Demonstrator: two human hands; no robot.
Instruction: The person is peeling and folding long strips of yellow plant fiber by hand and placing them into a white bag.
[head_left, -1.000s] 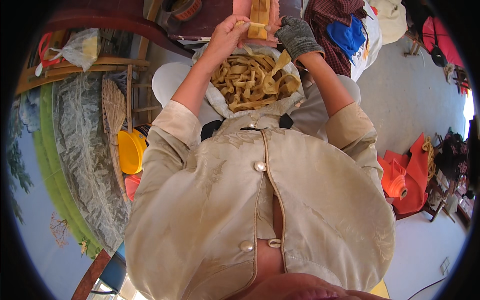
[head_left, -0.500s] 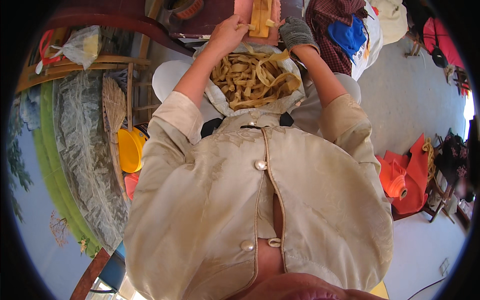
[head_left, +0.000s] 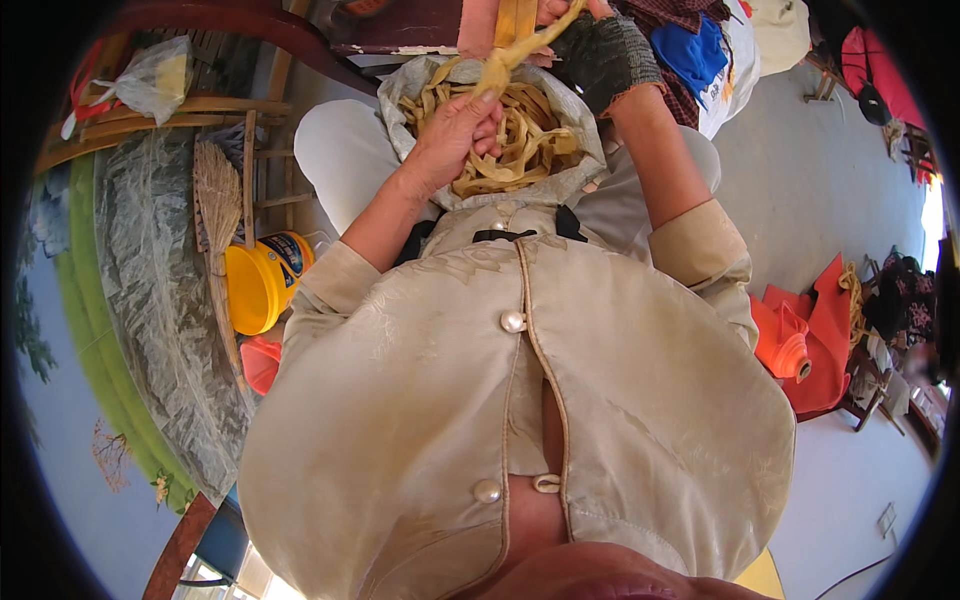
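My bare left hand [head_left: 455,140] is closed on a flat yellowish-tan strip [head_left: 510,58] above the sack. The strip runs up and to the right to my right hand [head_left: 605,65], which wears a dark grey fingerless glove; its fingertips are bent at the strip's far end, at the picture's top edge. An open white woven sack [head_left: 590,170] rests on my lap, filled with a tangle of similar strips [head_left: 525,150]. Just beyond the sack a narrow wooden piece [head_left: 515,22] lies on a pink cloth [head_left: 477,25], partly cut off by the picture's edge.
A dark red table [head_left: 400,30] stands in front of me. Checked cloth, a blue cloth [head_left: 690,52] and a white sack lie at the right. On my left are a yellow bucket [head_left: 252,290], a broom [head_left: 217,195] and a wooden chair. Orange-red material [head_left: 820,340] sits behind right.
My left hand has come down and back from the wooden piece to above the sack. My right hand has moved slightly right, and a strip now stretches between both hands.
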